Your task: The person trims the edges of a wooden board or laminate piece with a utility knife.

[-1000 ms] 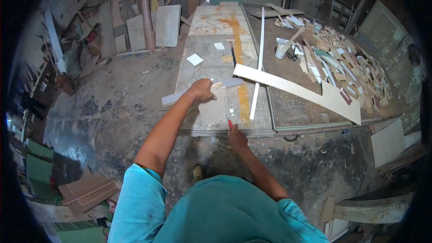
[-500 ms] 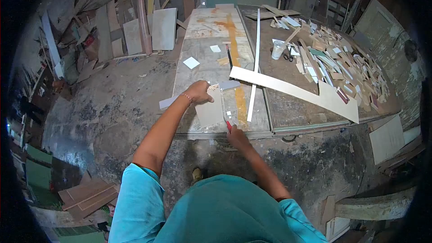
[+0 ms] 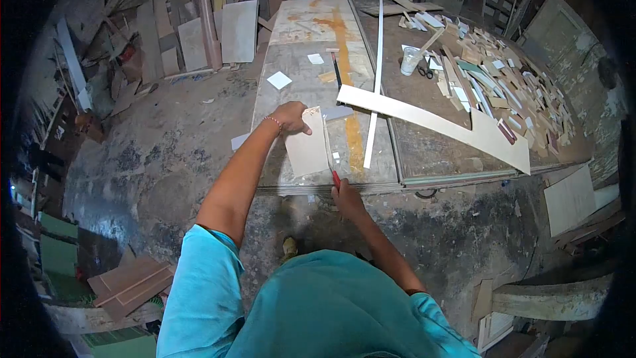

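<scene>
My left hand (image 3: 291,118) grips the upper left part of a thin off-white board piece (image 3: 307,149), its thumb lying on the face. Small pale chips show near the top edge of the piece. My right hand (image 3: 348,200) is closed around a red-handled knife (image 3: 336,179), whose thin blade reaches up to the lower right corner of the board piece. A tiny white square (image 3: 336,156) lies just right of that piece. Behind it, a grey strip (image 3: 339,112) rests on the worktable (image 3: 271,59).
A long pale tapered board (image 3: 424,122) crosses a narrow white strip (image 3: 378,59) to the right. Beyond are a plastic cup (image 3: 410,61), scissors (image 3: 425,73) and a heap of offcuts (image 3: 507,86). White squares (image 3: 279,80) lie toward the back; panels (image 3: 239,33) lean behind.
The whole view has shifted, so the table sits slightly higher in the picture. Both hands keep their holds, with the knife still at the board piece's lower right corner.
</scene>
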`<move>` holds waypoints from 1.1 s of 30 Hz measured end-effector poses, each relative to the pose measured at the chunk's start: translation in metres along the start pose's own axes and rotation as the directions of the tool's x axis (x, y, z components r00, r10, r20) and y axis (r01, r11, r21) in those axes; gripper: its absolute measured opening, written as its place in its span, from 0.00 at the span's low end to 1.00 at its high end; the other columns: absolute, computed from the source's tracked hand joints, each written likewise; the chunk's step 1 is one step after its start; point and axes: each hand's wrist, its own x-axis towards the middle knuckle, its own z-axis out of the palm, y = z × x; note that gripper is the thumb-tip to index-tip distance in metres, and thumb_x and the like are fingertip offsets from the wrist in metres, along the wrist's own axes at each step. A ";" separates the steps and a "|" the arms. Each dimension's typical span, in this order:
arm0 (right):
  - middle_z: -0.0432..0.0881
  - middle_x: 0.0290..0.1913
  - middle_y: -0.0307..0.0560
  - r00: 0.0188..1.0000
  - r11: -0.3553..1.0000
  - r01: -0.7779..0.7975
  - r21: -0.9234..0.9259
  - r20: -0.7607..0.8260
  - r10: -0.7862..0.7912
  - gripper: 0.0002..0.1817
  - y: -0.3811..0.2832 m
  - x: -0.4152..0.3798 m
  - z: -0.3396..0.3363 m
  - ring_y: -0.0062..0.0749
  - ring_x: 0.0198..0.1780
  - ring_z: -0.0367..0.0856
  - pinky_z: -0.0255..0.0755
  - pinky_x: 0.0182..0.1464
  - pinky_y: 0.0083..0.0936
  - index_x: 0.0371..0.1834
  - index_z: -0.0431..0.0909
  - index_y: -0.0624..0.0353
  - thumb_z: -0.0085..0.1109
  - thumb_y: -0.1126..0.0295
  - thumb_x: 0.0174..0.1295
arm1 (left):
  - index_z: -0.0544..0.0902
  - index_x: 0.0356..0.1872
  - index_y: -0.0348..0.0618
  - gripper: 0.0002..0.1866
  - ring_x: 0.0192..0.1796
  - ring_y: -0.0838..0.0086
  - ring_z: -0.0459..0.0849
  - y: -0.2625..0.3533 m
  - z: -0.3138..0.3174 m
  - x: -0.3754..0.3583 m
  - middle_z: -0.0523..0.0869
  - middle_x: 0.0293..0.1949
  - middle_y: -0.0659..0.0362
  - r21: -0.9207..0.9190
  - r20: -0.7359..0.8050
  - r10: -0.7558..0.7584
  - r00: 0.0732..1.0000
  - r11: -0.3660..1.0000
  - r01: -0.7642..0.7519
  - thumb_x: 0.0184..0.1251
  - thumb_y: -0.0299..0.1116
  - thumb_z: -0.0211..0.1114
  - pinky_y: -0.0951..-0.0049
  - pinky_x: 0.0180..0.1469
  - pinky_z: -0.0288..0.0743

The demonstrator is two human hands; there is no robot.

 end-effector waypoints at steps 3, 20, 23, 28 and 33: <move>0.74 0.26 0.66 1.000 1.000 -0.017 0.004 0.025 0.017 0.18 -0.003 0.001 -0.004 0.59 0.31 0.74 0.67 0.35 0.47 0.36 0.61 0.68 0.44 0.59 0.57 | 0.79 0.36 0.42 0.26 0.43 0.62 0.78 0.013 -0.006 -0.007 0.80 0.37 0.51 0.155 -0.054 -0.075 0.996 0.984 0.083 0.34 0.47 0.71 0.59 0.50 0.64; 0.74 0.28 0.67 1.000 0.998 -0.027 0.060 -0.008 0.027 0.18 0.005 0.004 0.008 0.60 0.33 0.74 0.66 0.36 0.47 0.38 0.60 0.67 0.43 0.59 0.58 | 0.66 0.45 0.26 0.35 0.42 0.60 0.76 -0.005 0.048 -0.023 0.76 0.38 0.46 -0.659 -0.595 -0.449 0.667 0.747 -0.085 0.38 0.39 0.71 0.70 0.44 0.70; 0.74 0.29 0.68 0.998 0.997 -0.054 0.051 0.026 0.053 0.19 0.000 0.002 0.003 0.61 0.34 0.74 0.66 0.36 0.47 0.38 0.60 0.68 0.42 0.59 0.59 | 0.71 0.42 0.29 0.28 0.37 0.67 0.79 -0.018 0.097 -0.023 0.80 0.36 0.48 -0.706 -0.516 -0.319 0.795 0.683 -0.184 0.42 0.36 0.69 0.72 0.41 0.72; 0.74 0.29 0.69 0.998 0.998 -0.037 0.058 0.056 0.034 0.20 0.005 0.004 0.001 0.60 0.34 0.74 0.66 0.37 0.47 0.37 0.60 0.70 0.40 0.58 0.59 | 0.77 0.35 0.29 0.16 0.33 0.73 0.79 -0.006 0.132 -0.036 0.82 0.32 0.53 -0.883 -0.318 -0.340 0.885 0.446 -0.146 0.47 0.31 0.66 0.76 0.37 0.71; 0.74 0.28 0.67 0.996 0.996 -0.082 -0.041 0.042 0.084 0.20 -0.016 0.000 -0.008 0.59 0.32 0.74 0.67 0.35 0.47 0.36 0.60 0.71 0.39 0.59 0.60 | 0.77 0.36 0.29 0.13 0.32 0.76 0.78 -0.008 0.143 -0.034 0.82 0.32 0.54 -0.937 -0.312 -0.470 0.826 0.298 -0.184 0.49 0.26 0.63 0.77 0.36 0.71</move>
